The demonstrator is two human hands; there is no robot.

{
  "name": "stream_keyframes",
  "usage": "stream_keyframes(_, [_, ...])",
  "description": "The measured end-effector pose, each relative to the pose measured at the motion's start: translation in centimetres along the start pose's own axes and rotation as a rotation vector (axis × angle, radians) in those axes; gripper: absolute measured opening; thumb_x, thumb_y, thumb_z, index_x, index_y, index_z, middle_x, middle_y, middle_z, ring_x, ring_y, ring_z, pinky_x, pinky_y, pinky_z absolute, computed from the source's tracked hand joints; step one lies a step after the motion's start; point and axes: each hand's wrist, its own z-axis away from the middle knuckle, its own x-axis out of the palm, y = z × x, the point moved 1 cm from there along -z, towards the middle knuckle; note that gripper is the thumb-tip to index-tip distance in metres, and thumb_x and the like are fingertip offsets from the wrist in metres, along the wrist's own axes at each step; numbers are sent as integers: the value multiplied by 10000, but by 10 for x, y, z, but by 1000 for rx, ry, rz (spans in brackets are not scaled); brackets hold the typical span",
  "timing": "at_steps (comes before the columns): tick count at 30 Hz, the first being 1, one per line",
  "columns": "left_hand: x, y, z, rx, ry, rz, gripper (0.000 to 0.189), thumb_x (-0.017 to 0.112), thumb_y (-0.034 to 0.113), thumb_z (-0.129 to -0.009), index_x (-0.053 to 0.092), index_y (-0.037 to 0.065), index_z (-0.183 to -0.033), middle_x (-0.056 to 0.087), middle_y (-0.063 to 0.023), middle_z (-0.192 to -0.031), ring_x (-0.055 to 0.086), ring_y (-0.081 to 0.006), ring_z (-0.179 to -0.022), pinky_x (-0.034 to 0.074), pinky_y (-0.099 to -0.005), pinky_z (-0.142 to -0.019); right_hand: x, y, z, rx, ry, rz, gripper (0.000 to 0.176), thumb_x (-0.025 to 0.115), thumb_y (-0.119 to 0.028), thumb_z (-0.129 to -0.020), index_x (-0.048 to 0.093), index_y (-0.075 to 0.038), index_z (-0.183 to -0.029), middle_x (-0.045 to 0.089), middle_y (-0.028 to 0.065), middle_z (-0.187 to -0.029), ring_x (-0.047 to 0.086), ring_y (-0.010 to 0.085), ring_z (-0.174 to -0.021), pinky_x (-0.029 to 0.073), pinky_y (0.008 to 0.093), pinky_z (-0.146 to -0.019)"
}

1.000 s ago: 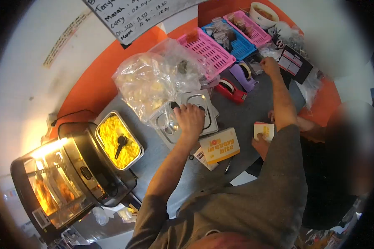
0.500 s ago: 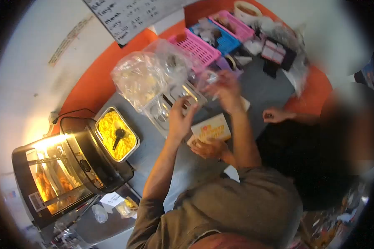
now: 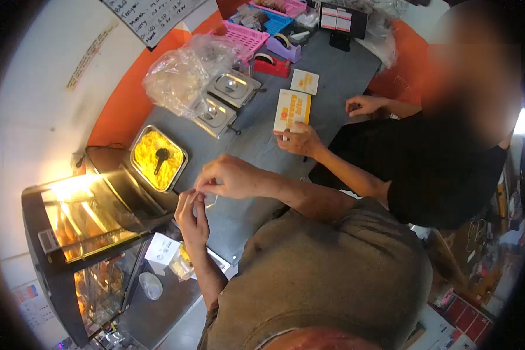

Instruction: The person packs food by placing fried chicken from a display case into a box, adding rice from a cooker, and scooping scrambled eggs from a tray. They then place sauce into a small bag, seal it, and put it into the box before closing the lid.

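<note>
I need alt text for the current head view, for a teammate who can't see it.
The left hand and right hand meet at the fingertips over a grey table, apparently pinching clear plastic near a tray of yellow food and a lit display case. Beyond, a co-worker's hand touches a printed box right of two lidded steel containers.

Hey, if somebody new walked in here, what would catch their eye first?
Probably the glowing cabinet at the far left. Just beyond it, a metal tray of bright yellow food with a black scoop stands out. Nearer the middle, the left hand and right hand meet at the fingertips.
</note>
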Motion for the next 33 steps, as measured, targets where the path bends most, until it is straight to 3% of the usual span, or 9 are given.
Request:
stream_keyframes(2, [-17,4,26,45,-37,-42,83,559,-24,-808,593,-48,-880,588,-159,-836,569,-301,-772,447,-332,-712,18,-11,23,77,-208,80,127,649,-125,-792,672,-49,-891,667,98,-811,623,253,-817,474,361,-739])
stream_keyframes(9, [-55,-9,115,-65,-120,-143,60,574,7,-778,568,-42,-812,593,-146,-839,567,-320,-775,447,-369,-715,92,-22,86,-123,-177,383,136,629,-172,-811,667,-49,-853,668,114,-775,634,265,-710,484,357,-704])
stream_keyframes(14, [-64,-24,160,-129,3,-208,109,583,55,-819,557,-44,-783,597,-149,-836,568,-318,-821,439,-371,-735,143,-22,111,39,-47,128,96,672,-126,-765,657,-39,-802,655,94,-736,633,206,-608,498,316,-594])
stream_keyframes(18, [-77,-10,180,-70,380,-308,101,666,41,-783,588,-23,-792,605,-129,-794,570,-301,-821,435,-329,-716,160,-26,116,65,-5,76,95,689,-86,-752,644,-9,-785,662,89,-742,635,140,-617,496,279,-557])
stream_keyframes(20, [-79,-21,188,-7,306,-276,117,701,49,-774,631,-20,-837,632,-98,-777,593,-223,-762,446,-304,-696,165,-36,119,196,-65,-67,123,698,-82,-759,628,19,-764,670,83,-743,626,106,-623,496,264,-566])
stream_keyframes(23, [-72,-35,198,-457,53,390,171,674,87,-840,659,-56,-933,673,-67,-809,598,-87,-715,474,-229,-641,174,-44,118,419,-168,-306,145,707,-91,-764,624,28,-764,667,85,-711,615,84,-607,493,261,-548])
stream_keyframes(27, [-75,-39,196,-510,70,731,153,602,80,-887,652,-61,-919,674,-68,-781,622,-108,-683,518,-248,-663,178,-36,115,416,-223,-560,144,704,-103,-767,627,18,-775,647,133,-646,617,122,-558,495,282,-526])
stream_keyframes(29, [-72,-41,195,-404,50,438,169,586,101,-899,646,-56,-915,665,-68,-777,616,-109,-688,503,-242,-658,177,-37,110,118,-192,45,162,680,-143,-777,621,8,-776,612,187,-595,623,209,-521,499,329,-522])
stream_keyframes(33, [-68,-44,183,-284,-26,44,177,557,124,-918,623,-28,-856,636,-57,-717,593,-88,-637,469,-240,-584,184,-29,98,127,-259,490,257,625,-251,-800,620,1,-748,612,228,-652,640,359,-613,506,415,-566])
